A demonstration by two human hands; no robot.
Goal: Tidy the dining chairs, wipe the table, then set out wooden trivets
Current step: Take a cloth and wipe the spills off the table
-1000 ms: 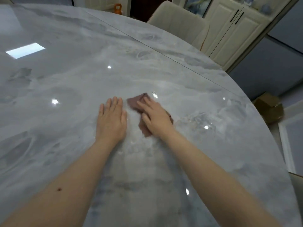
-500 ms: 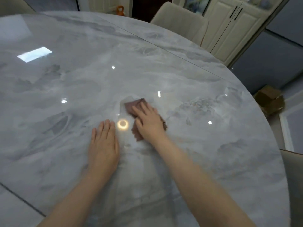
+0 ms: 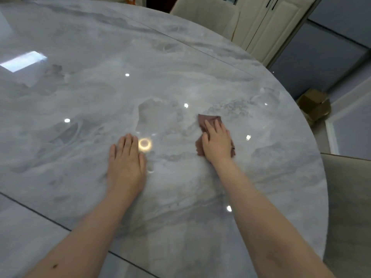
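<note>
Head view, the only one. Big round table (image 3: 180, 57) w/ glossy grey marbled top fills most of the frame; ceiling-light reflections dot it, incl. a bright ring glare just right of the left fingertips.

Left hand (image 3: 126, 163) lies palm-down, flat on the tabletop, fingers straight and close together, holding nothing. Forearm runs back to lower left.

Right hand (image 3: 217, 141) presses down on a brownish-pink cloth (image 3: 209, 120), palm over it, fingers fairly straight and slightly spread, pointing up-left. Cloth is flat on the table right of centre, nearer the right rim than the middle; a corner sticks out beyond the fingertips and bits show at the thumb side and by the wrist. Whether the thumb tucks under the cloth edge I can't tell, the hand is a bit blurred. The two hands are well apart, approx. level w/ each other.

A dark seam line crosses the tabletop at lower left and another arcs across the far side.

Beyond the far rim: a cream chair (image 3: 204, 13), back toward the table. Another chair (image 3: 349, 207), pale grey-beige, sits at the right edge close to the rim. Cream cabinet doors (image 3: 277, 27) w/ dark handles top right, a brown cardboard box (image 3: 313, 106) on the floor below them.
</note>
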